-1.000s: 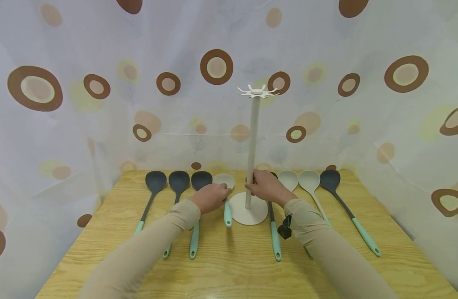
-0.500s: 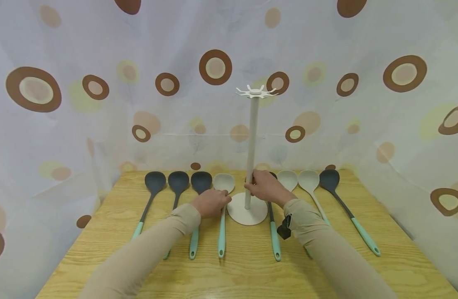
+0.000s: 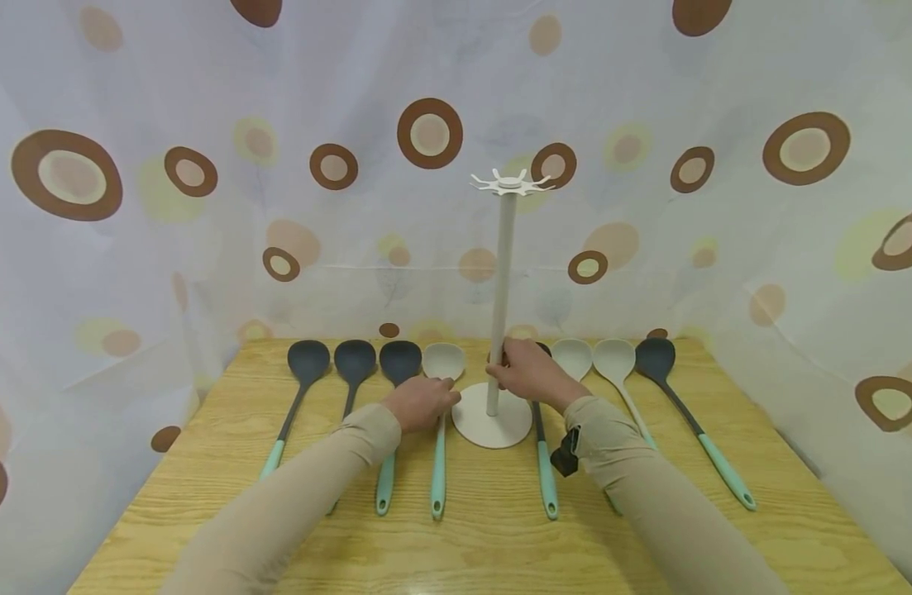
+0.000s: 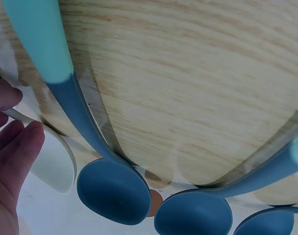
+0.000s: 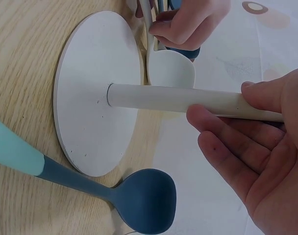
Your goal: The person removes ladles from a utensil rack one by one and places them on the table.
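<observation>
My left hand point(image 3: 422, 403) pinches the neck of a white ladle point(image 3: 443, 362) with a mint-green handle. The right wrist view shows the same pinch, with the ladle's bowl point(image 5: 171, 68) beyond the stand's base. My right hand point(image 3: 533, 372) grips the lower post of a white utensil stand point(image 3: 503, 264). Thumb and fingers wrap this post point(image 5: 159, 99) in the right wrist view. The stand is upright on its round base point(image 3: 474, 426), with a ring of hooks on top. Dark ladles lie left of the white one, the nearest point(image 4: 114, 191) beside my left hand.
To the right of the stand lie a dark ladle point(image 3: 546, 479), two white ladles point(image 3: 614, 361) and another dark ladle point(image 3: 656, 359). All rest on a wooden table point(image 3: 493, 554). A patterned cloth point(image 3: 366, 223) hangs behind and along the sides.
The white ladle has come down from a raised tilt to lie along the table, its handle now nearer the front. My left hand moved slightly down with it; the right hand stays on the post.
</observation>
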{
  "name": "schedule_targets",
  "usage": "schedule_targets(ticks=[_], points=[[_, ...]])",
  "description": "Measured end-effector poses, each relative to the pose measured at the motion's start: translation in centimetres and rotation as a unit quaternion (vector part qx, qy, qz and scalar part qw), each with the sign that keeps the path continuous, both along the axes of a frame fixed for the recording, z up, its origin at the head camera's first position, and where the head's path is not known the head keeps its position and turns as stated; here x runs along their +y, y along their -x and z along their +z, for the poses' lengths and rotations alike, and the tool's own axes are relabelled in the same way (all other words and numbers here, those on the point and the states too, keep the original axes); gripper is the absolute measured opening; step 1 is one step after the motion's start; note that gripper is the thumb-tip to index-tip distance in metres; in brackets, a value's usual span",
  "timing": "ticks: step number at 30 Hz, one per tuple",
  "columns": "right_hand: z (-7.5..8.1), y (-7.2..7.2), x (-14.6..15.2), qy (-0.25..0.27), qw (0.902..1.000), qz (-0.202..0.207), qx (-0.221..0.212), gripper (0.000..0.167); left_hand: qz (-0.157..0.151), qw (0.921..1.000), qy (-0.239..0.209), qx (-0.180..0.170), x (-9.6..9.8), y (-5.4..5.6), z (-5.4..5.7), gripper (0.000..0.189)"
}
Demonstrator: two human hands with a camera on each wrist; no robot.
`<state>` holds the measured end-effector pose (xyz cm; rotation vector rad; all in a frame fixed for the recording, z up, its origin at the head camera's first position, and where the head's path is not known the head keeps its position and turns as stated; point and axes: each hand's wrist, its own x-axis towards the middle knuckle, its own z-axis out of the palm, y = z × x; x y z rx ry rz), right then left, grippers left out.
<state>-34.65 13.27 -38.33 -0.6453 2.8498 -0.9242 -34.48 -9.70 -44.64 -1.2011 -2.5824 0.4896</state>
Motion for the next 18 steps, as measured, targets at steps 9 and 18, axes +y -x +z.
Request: schedule_targets(ticks=[9, 18], points=[[0.07, -0.18, 0.04, 0.003, 1.0000, -0.002, -0.006, 0.021, -0.021, 0.9993, -0.003, 0.032, -0.31, 0.03, -0.48, 0.013], [0.10, -0.07, 0.18, 0.018, 0.9997, 0.007, -0.014, 0.022, -0.031, 0.9986, -0.010, 0.041, -0.24, 0.28, -0.62, 0.014]])
